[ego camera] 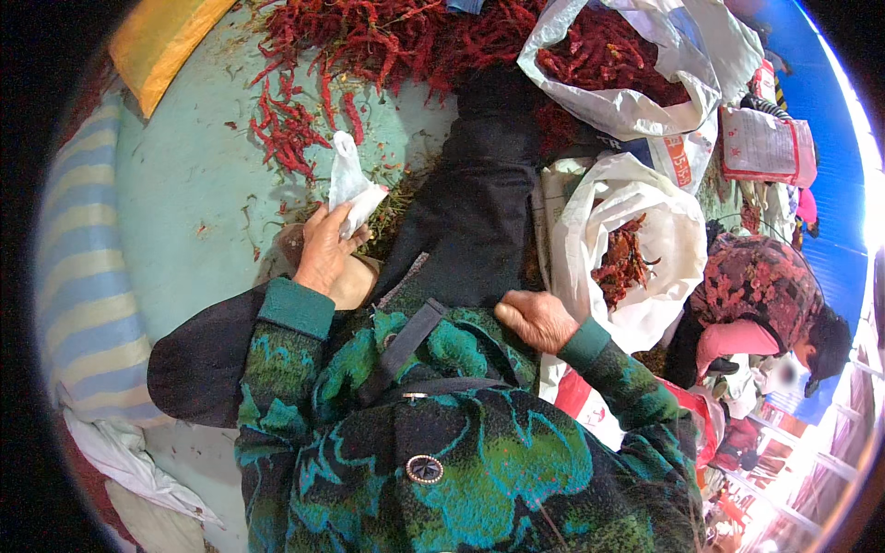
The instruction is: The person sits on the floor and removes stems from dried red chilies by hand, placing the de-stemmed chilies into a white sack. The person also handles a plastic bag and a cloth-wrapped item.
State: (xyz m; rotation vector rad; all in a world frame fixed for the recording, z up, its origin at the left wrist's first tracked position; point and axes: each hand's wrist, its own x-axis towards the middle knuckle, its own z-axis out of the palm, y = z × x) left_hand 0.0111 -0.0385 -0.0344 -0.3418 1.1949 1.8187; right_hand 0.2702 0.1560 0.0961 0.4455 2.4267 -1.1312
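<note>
My left hand (323, 252) holds a thin white glove or piece of plastic film (351, 186) out over the pale green floor; which of the two it is I cannot tell. My right hand (538, 319) lies against my lap with its fingers curled, and nothing shows in it. Beyond the left hand, a small bunch of dried red chilies (287, 131) lies on the floor, and a large heap of them (387, 34) spreads further off. Beside my right hand stands an open white woven sack (574, 242) with dark red chili pieces (624, 259) inside.
Another white sack (553, 104) full of red chilies stands at the upper right. Chili stems (395, 214) are piled beside my leg. A striped blue and cream roll (86, 263) borders the left, with a yellow sack (162, 48) above. At right, another person (760, 297) bends over.
</note>
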